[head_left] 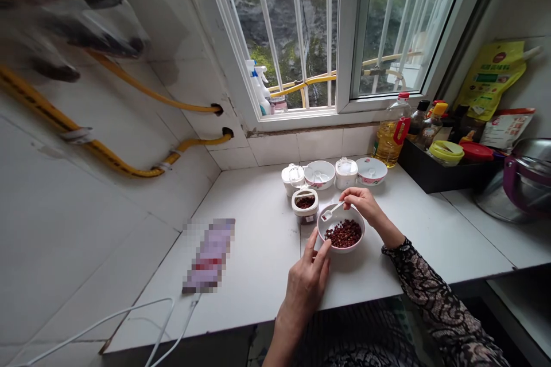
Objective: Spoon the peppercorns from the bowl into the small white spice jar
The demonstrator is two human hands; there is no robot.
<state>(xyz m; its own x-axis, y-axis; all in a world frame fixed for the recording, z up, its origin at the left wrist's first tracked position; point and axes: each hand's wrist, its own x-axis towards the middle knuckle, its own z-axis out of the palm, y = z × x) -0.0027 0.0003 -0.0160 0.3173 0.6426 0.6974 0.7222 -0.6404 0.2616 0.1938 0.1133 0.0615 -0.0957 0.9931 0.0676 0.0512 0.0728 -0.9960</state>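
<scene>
And here we are at the white worktop [258, 275], with the pale bowl [360, 242] sitting near its front edge; a heap of small dark red pieces [344, 234] covers the bottom, thickest towards the near and right side; the right hand [364, 205] comes in over the far rim, fingers [350, 198] drawn in to a pinch on the handle of a little white spoon [328, 215], its scoop tipped inside the bowl at the far left, clear of the main heap; the left hand [303, 281] is down on the near left side, fingers [310, 243] parted and tips at the rim, though whether they grip it or simply rest there I cannot tell!

Just beyond, to the left, stands a small jar [305, 215], its top uncovered and similar dark red stuff showing within; behind that, a neat row: a lidded white container [290, 179], a floral bowl [319, 175], a second white container [346, 175] and another patterned bowl [371, 171]; then the oil bottle [386, 146] with its red handle, next to a black box [430, 169] crammed with bottles and tubs; over on the left, a pixelated purplish object [209, 255] lies near a white cable [189, 315].
</scene>
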